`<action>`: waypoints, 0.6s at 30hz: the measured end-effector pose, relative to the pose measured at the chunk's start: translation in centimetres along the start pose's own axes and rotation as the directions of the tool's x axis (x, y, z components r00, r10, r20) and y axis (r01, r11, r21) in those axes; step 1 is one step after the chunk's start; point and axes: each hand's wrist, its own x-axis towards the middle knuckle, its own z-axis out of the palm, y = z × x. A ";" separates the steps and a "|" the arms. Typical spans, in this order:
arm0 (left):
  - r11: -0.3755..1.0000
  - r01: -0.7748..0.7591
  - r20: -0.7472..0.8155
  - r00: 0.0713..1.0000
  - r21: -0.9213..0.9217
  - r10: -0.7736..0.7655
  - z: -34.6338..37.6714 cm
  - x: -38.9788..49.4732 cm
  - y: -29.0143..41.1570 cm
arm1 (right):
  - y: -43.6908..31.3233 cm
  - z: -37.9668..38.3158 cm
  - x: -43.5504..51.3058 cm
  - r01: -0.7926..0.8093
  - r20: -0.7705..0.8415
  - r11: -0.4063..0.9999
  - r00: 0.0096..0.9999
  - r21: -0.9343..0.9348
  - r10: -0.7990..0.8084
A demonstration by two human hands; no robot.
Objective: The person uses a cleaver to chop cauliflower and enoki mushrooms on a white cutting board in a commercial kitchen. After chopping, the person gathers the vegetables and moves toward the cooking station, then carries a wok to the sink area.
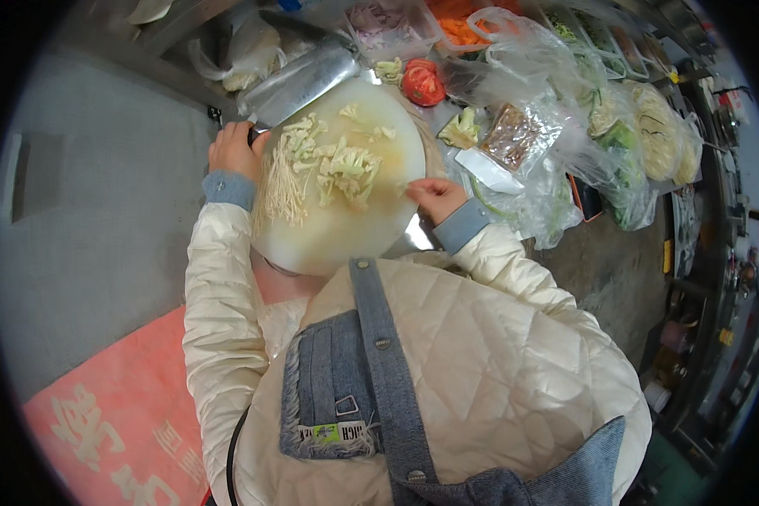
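Observation:
My left hand [237,150] is closed around a dark handle [257,133] at the left rim of the round white cutting board [335,243]. A broad cleaver blade [307,82] slants up and right from just above that hand. On the board lie a bundle of enoki mushrooms [281,190] and cut cauliflower pieces [348,171], with smaller bits towards the far side. My right hand [439,196] is at the board's right rim, its fingertips drawn together. Whether a small scrap is pinched between them cannot be seen.
Beyond the board are a halved tomato [424,82], a cauliflower floret [460,128] and tubs of sliced purple onion [382,28] and shredded carrot [462,30]. Plastic bags [544,76] and a brown vacuum-packed block [512,136] crowd the right. A wall [114,209] rises at left.

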 end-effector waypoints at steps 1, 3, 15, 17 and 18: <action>0.998 -0.049 -0.014 0.999 0.038 0.049 0.5 0.9 -0.1 | 0.4 0.4 0.0 0.042 0.020 0.993 0.999 -0.106 -0.040; 0.996 -0.041 0.040 0.999 0.076 0.038 1.7 2.2 -0.5 | 1.1 1.0 0.2 0.146 0.074 0.954 0.989 -0.261 -0.131; 0.991 0.062 0.184 0.980 0.114 -0.083 5.7 4.3 -2.1 | -0.8 -3.1 3.3 0.382 -0.196 0.806 0.839 -0.453 -0.508; 0.991 0.066 0.129 0.988 0.116 -0.081 4.4 3.9 -0.4 | -2.0 -4.9 5.2 0.413 -0.237 0.635 0.685 -0.653 -0.689; 0.999 -0.029 0.061 0.998 0.022 0.028 3.5 3.8 0.8 | -2.5 -5.6 6.0 0.375 -0.251 0.573 0.631 -0.729 -0.734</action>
